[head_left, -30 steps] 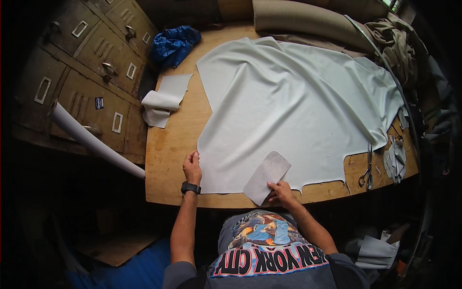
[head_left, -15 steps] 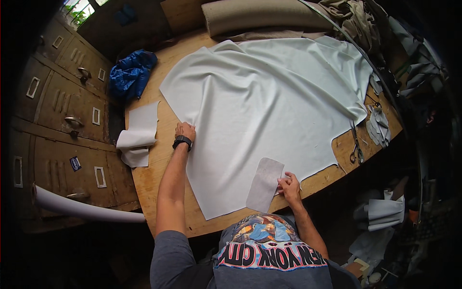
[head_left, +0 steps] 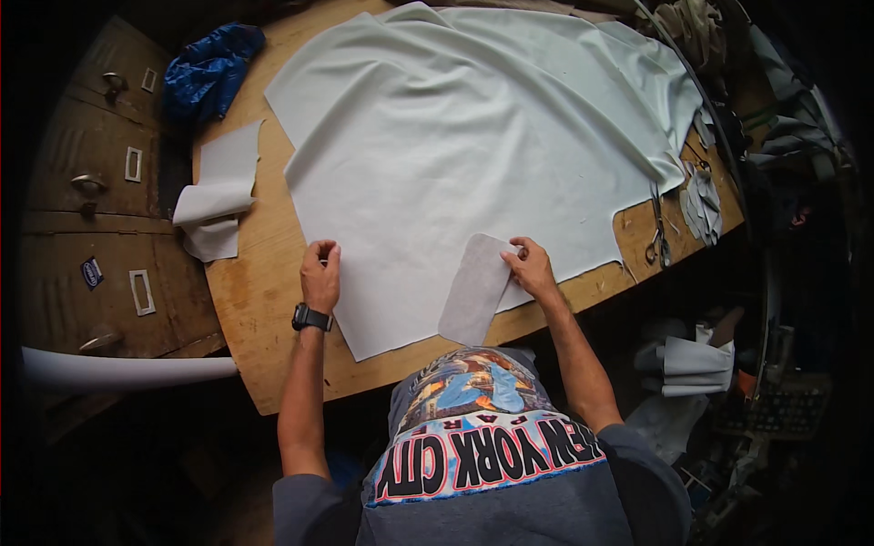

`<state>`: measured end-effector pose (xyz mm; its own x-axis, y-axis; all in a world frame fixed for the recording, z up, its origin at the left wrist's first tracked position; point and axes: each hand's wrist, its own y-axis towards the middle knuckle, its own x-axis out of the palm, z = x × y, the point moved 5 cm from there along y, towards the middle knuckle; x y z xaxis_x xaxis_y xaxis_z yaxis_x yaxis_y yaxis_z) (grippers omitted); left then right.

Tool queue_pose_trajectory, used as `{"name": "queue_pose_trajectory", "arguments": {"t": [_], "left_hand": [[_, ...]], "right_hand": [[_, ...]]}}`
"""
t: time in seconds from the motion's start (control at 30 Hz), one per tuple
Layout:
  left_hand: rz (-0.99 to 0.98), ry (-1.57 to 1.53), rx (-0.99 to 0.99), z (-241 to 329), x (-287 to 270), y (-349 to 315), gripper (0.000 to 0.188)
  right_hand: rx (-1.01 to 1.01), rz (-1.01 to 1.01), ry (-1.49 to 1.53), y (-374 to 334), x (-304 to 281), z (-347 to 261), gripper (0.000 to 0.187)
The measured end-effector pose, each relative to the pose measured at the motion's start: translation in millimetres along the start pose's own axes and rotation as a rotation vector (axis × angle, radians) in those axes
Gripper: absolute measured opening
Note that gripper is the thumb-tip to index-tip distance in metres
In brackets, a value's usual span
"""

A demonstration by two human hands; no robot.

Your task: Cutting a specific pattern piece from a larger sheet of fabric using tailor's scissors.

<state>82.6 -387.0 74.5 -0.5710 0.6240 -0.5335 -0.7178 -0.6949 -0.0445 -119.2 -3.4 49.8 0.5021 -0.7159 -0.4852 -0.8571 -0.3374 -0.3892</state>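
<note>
A large white sheet of smooth, leather-like material (head_left: 410, 200) lies over the table, with soft folds toward its far side. My left hand (head_left: 320, 276), a black watch on its wrist, is at the sheet's left edge. Its fingers are bent, with a gap to the thumb, and nothing shows in them. Between thumb and fingers, my right hand (head_left: 531, 267) pinches the right edge of a pale grey round-cornered piece (head_left: 475, 289). That piece is tilted over the sheet's near edge. Right of it lie dark-handled scissors (head_left: 657, 246), their blades partly under the sheet.
The wooden table (head_left: 264, 273) has a curved near edge. Folded white material (head_left: 218, 196) and a blue plastic bag (head_left: 211, 71) lie at left, beside brown metal lockers (head_left: 86, 209). A white roll (head_left: 127, 369) juts out below them. Grey scraps (head_left: 701, 205) lie at the right edge.
My left hand has let go of the sheet's left edge and come nearer to me. My right hand still holds the grey piece. The view has tilted, so the table appears higher.
</note>
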Motion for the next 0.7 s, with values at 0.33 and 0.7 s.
{"name": "queue_pose_trajectory", "arguments": {"t": [0.33, 0.7], "left_hand": [[-0.576, -0.596, -0.062, 68.7, 124.4, -101.8, 0.085], [-0.627, -0.4, -0.317, -13.6, -8.3, -67.7, 0.027]], "right_hand": [[-0.128, -0.676, 0.466, -72.0, 32.0, -158.0, 0.029], [-0.04, -0.491, 0.367, -61.3, 52.4, -80.9, 0.022]]}}
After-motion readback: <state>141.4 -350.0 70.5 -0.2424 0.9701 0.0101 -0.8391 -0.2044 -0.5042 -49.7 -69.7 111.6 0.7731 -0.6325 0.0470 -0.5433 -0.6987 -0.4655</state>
